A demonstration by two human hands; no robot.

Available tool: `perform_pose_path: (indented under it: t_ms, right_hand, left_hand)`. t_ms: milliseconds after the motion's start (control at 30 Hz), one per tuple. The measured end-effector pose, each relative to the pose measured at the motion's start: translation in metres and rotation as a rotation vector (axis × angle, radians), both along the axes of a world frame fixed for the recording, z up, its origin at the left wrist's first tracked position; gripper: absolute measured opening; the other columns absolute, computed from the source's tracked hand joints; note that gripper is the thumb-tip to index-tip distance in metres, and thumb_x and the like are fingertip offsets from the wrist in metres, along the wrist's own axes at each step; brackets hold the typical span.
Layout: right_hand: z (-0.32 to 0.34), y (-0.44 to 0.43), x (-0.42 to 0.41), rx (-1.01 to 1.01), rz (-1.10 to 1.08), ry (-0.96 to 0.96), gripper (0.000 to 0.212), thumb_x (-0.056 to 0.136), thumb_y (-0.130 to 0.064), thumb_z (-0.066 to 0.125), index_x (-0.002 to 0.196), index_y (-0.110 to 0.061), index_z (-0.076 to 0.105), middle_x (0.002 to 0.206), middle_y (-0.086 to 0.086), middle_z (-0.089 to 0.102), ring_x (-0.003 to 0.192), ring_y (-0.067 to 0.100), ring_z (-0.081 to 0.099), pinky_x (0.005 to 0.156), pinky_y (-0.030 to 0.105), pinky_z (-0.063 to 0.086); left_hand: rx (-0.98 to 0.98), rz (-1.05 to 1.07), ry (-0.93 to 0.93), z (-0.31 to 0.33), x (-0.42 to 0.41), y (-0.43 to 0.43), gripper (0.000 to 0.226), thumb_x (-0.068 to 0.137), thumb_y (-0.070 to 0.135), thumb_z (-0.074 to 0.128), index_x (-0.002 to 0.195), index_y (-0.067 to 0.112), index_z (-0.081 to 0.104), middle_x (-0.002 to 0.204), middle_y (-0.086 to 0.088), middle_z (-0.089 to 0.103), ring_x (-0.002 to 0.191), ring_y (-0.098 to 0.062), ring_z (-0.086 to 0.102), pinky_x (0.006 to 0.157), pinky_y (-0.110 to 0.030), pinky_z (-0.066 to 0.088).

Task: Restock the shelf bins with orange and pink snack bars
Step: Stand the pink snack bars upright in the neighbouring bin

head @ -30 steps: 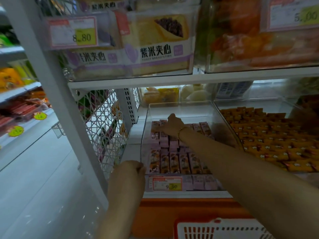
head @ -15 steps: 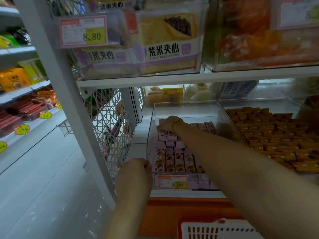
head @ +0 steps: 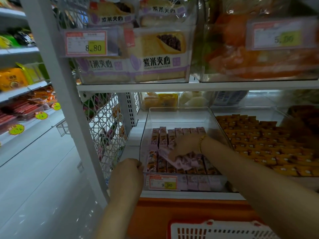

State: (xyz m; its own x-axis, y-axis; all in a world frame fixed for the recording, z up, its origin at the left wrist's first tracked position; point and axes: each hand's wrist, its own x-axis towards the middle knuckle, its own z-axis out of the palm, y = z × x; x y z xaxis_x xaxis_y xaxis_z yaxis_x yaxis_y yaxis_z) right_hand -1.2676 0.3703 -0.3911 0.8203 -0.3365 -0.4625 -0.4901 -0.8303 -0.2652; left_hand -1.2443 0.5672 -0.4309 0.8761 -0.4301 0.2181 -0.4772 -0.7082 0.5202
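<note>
The right hand [head: 185, 146] lies palm-down in the bin [head: 179, 108], fingers curled round a loose clutch of pink bars [head: 183, 162] lying askew on the packed rows; blur hides how many it holds, perhaps three or four. The left hand [head: 127, 171] clasps the bin's front-left corner. The bars look light, slick-wrapped and easily crushed, best taken by their long sides, a few together. Room is tight: clear walls flank the hand, the shelf [head: 172, 87] hangs low above, and only the bin's back part is bare. Orange bars [head: 259, 145] fill the neighbouring bin to the right; a basket [head: 215, 230] sits below.
</note>
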Motion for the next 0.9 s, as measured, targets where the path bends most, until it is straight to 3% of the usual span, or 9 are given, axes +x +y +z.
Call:
perform_pose_path:
  t_ms: [167,233,267,333,400,533,700,800,900]
  right_hand:
    - [-0.02,0.016,0.005,-0.127,0.065,0.058,0.041,0.09,-0.044,0.057,0.071,-0.008,0.053,0.071,0.006,0.05,0.059,0.015,0.044,0.052,0.022,0.038]
    - [-0.028,0.021,0.005,-0.097,0.028,-0.012,0.056,0.088,-0.047,0.059,0.117,0.001,0.055,0.107,0.017,0.059,0.087,0.023,0.057,0.068,0.029,0.05]
    - [-0.032,0.025,0.005,-0.079,0.001,-0.05,0.082,0.086,-0.051,0.06,0.139,0.007,0.033,0.129,0.02,0.051,0.108,0.028,0.055,0.084,0.033,0.051]
    - [-0.041,0.026,0.006,-0.001,-0.05,-0.132,0.1,0.085,-0.054,0.06,0.147,0.005,0.008,0.143,0.02,0.039,0.126,0.031,0.045,0.099,0.035,0.045]
    - [-0.046,0.024,0.006,0.066,-0.092,-0.198,0.086,0.09,-0.047,0.057,0.147,0.0,0.014,0.138,0.019,0.044,0.121,0.03,0.048,0.096,0.035,0.046]
    - [-0.042,0.018,-0.001,0.046,-0.116,-0.245,0.054,0.095,-0.032,0.052,0.135,0.003,0.042,0.128,0.019,0.056,0.102,0.025,0.057,0.088,0.034,0.047]
    - [-0.031,-0.002,0.016,-0.079,-0.123,-0.309,0.032,0.094,-0.019,0.049,0.113,0.0,0.066,0.12,0.015,0.062,0.106,0.027,0.06,0.093,0.037,0.05]
    - [-0.025,-0.016,0.04,-0.059,-0.192,-0.473,0.03,0.089,-0.024,0.061,0.105,0.001,0.068,0.11,0.013,0.065,0.1,0.025,0.061,0.087,0.033,0.052]
    - [-0.021,-0.017,0.056,0.02,-0.24,-0.429,0.03,0.089,-0.03,0.062,0.073,-0.005,0.056,0.078,0.007,0.054,0.071,0.016,0.053,0.062,0.023,0.046]
  left_hand:
    - [0.009,-0.004,0.007,0.001,-0.001,0.0,0.023,0.095,0.013,0.05,0.102,0.012,0.072,0.101,-0.006,0.071,0.09,-0.02,0.063,0.066,-0.022,0.039]
    - [0.011,-0.016,0.009,0.0,0.0,0.002,0.023,0.095,0.011,0.05,0.104,0.012,0.071,0.102,-0.007,0.071,0.09,-0.02,0.063,0.067,-0.023,0.041]
    - [0.013,-0.024,0.011,0.0,0.0,0.002,0.024,0.094,0.009,0.05,0.105,0.012,0.071,0.103,-0.008,0.071,0.09,-0.02,0.063,0.068,-0.023,0.041]
    - [0.008,-0.039,0.018,0.001,-0.001,0.004,0.027,0.094,0.007,0.05,0.112,0.013,0.069,0.108,-0.008,0.07,0.094,-0.021,0.063,0.069,-0.023,0.041]
    - [-0.007,-0.053,0.023,0.002,-0.002,0.005,0.029,0.095,0.009,0.05,0.117,0.014,0.066,0.113,-0.008,0.068,0.099,-0.022,0.063,0.072,-0.023,0.043]
    - [-0.021,-0.053,0.042,0.003,-0.004,0.006,0.023,0.095,0.02,0.052,0.101,0.008,0.071,0.099,-0.011,0.071,0.09,-0.024,0.065,0.074,-0.028,0.048]
    - [-0.035,-0.05,0.066,0.005,-0.002,0.005,0.024,0.095,0.022,0.052,0.1,0.01,0.072,0.098,-0.009,0.072,0.09,-0.023,0.065,0.076,-0.03,0.051]
    - [-0.042,-0.051,0.058,0.006,0.001,0.005,0.026,0.096,0.021,0.051,0.095,0.009,0.073,0.094,-0.009,0.072,0.085,-0.021,0.066,0.074,-0.03,0.051]
    - [-0.038,-0.048,0.059,0.007,0.003,0.004,0.026,0.095,0.02,0.051,0.091,0.006,0.073,0.089,-0.011,0.072,0.08,-0.021,0.066,0.072,-0.031,0.052]
